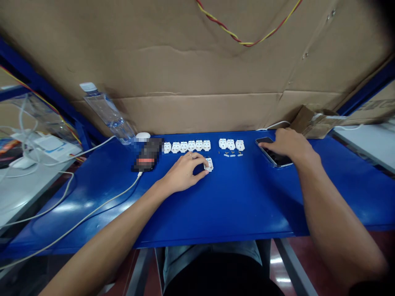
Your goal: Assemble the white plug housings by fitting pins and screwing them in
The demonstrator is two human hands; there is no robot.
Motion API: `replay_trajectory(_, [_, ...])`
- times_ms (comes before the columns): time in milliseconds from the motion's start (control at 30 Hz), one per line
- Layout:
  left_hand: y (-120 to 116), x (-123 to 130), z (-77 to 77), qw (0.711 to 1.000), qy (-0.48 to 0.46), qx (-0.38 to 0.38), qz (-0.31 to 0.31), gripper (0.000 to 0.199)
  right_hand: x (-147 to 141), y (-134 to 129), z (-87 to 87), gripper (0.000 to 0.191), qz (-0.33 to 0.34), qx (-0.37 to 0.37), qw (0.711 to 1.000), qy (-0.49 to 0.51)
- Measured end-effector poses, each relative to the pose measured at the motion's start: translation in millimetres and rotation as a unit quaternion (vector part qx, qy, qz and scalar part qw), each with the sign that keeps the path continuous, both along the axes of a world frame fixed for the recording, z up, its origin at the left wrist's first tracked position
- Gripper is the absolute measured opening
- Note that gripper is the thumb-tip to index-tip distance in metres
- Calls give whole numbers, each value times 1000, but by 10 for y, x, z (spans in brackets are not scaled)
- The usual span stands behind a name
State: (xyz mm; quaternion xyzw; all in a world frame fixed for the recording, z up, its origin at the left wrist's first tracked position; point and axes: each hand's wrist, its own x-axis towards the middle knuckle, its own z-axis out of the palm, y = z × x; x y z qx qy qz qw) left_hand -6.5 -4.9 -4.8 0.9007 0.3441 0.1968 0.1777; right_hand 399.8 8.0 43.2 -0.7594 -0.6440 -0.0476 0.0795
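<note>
Between the thumb and fingertips of my left hand (187,172) is a small white plastic plug part (209,165), resting on the blue table. My right hand (288,144) reaches over a dark smartphone (273,155) at the right, thumb at its left end and the other fingers partly hidden on the far side. Behind my left hand, several similar white plug parts (191,146) stand in a row. Farther right is a shorter row of three (231,144), with small brass screws (232,152) and pale little strips (232,156) lying in front of it.
Left of the row lies another phone (148,154) with a white charging cable (108,200) running off it. A clear water bottle (109,113) leans at the back left near a white rounded object (142,135). Cardboard (173,74) backs the blue table (228,205); an open carton (314,121) sits back right.
</note>
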Motion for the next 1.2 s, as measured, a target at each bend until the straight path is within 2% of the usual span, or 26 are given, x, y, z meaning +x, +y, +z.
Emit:
replay_trajectory(67, [-4, 8, 4, 1000, -3, 1, -2, 16, -246, -31, 57, 47, 57, 6, 998, -10])
replay_trajectory(100, [-2, 12, 0, 1000, -8, 3, -4, 14, -384, -40, 66, 40, 109, 8, 994, -4])
replay_trajectory(167, [7, 16, -14, 1000, -22, 9, -6, 11, -660, -49, 39, 37, 245, 3, 969, 10])
replay_trajectory(233, [19, 17, -30, 999, -30, 14, -4, 10, -895, -51, -32, 34, 305, -14, 952, 4])
replay_trajectory(333, [25, 16, -36, 1000, -21, 12, 3, 8, -1129, -40, -155, 31, 323, -18, 946, 1])
replay_trajectory(500, [2, 19, -16, 1000, -11, 6, 23, 11, -1294, 5, -240, 31, 321, -32, 946, -29])
replay_trajectory(667, [-24, 24, -5, 998, -16, -4, 59, 19, -1344, 40, -236, 29, 320, -42, 946, -41])
replay_trajectory(833, [-17, 19, -1, 995, -62, 26, 71, 23, -1335, 66, -271, 24, 323, -35, 946, -20])
replay_trajectory(1000, [30, 28, -23, 989, -127, 29, 68, 18, -1319, 39, -249, 15, 339, -25, 940, 12])
replay_trajectory(1100, [48, 53, -9, 983, -175, -7, 50, 15, -1365, -23, -129, 14, 379, 23, 922, 72])
replay_trajectory(1200, [70, 61, 24, 968, -240, -67, 28, 21, -1455, -81, -2, 15, 456, 66, 880, 114])
